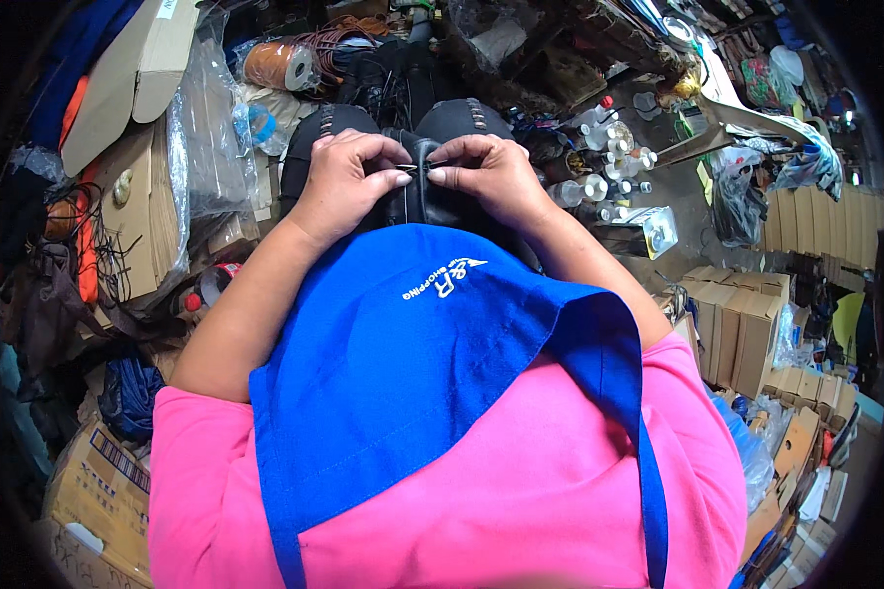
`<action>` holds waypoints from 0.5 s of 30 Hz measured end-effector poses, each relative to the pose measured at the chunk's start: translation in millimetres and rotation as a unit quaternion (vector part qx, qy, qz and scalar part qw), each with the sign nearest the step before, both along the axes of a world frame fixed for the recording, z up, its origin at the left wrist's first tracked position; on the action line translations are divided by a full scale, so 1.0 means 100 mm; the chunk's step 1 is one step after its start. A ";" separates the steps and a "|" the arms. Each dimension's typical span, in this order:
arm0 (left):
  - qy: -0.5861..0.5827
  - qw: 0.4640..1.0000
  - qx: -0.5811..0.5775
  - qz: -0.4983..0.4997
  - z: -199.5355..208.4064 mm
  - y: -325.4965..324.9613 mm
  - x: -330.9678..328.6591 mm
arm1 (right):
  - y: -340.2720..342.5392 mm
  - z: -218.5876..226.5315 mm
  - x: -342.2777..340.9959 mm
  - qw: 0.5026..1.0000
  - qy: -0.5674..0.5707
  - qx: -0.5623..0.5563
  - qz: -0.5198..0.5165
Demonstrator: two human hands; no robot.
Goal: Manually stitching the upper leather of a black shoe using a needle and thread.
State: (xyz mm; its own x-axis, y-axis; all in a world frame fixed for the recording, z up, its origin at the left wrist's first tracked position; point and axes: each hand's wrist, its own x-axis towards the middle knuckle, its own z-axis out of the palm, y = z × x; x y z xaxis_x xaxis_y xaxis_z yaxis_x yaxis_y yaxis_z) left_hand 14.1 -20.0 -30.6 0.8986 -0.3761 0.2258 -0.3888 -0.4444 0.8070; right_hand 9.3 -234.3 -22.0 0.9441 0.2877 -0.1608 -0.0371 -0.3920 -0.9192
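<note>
Left hand (349, 182), one of two I can see, sits at 11 o'clock, thumb and forefinger narrowed on one thin sliver (408, 168), too small for me to identify. Right hand (496, 179), at 1 o'clock, is pinched narrow on one black piece (417, 187), which lies at 12 o'clock between both hands, just beyond one blue apron (393, 334). I count one orange spool (268, 66) toward 11 o'clock; clear bottles (594, 187) crowd 2 o'clock, overlapping too much to number.
</note>
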 end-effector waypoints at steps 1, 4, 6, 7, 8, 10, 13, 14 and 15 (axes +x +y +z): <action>0.002 1.000 -0.017 0.000 0.01 -0.01 0.01 | 0.00 -0.02 0.01 1.000 0.012 -0.025 -0.007; -0.075 0.997 0.018 -0.025 0.05 0.02 0.02 | -0.05 -0.03 0.06 0.999 0.038 -0.011 0.010; -0.043 0.999 0.007 -0.014 0.10 0.09 0.01 | -0.16 0.04 0.09 0.997 -0.008 0.035 0.073; 0.008 1.000 0.001 -0.008 0.12 0.14 0.00 | -0.23 0.10 0.10 0.994 0.063 0.084 0.010; 0.057 0.998 -0.007 0.009 0.14 0.20 -0.01 | -0.35 0.19 0.12 0.993 0.067 0.085 -0.048; 0.062 0.997 -0.035 -0.014 0.16 0.24 -0.04 | -0.53 0.35 0.16 0.986 0.094 0.080 -0.111; 0.050 0.998 -0.009 -0.027 0.14 0.21 -0.06 | -0.57 0.44 0.15 0.992 0.062 0.046 -0.098; 0.042 0.999 -0.003 -0.030 0.12 0.18 -0.04 | -0.53 0.42 0.15 0.996 -0.082 -0.006 -0.020; 0.009 0.999 -0.018 -0.048 0.11 0.16 -0.04 | -0.46 0.39 0.14 0.969 -0.229 -0.068 0.064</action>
State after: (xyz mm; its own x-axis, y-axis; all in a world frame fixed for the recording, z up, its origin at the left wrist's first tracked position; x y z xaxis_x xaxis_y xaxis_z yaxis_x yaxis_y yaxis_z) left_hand 10.2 -4.5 -19.4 0.8630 -0.4520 0.2254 -0.4136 -0.3762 0.8291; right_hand 23.6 -280.1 16.7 0.8835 0.4124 0.2224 0.4194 -0.4846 -0.7677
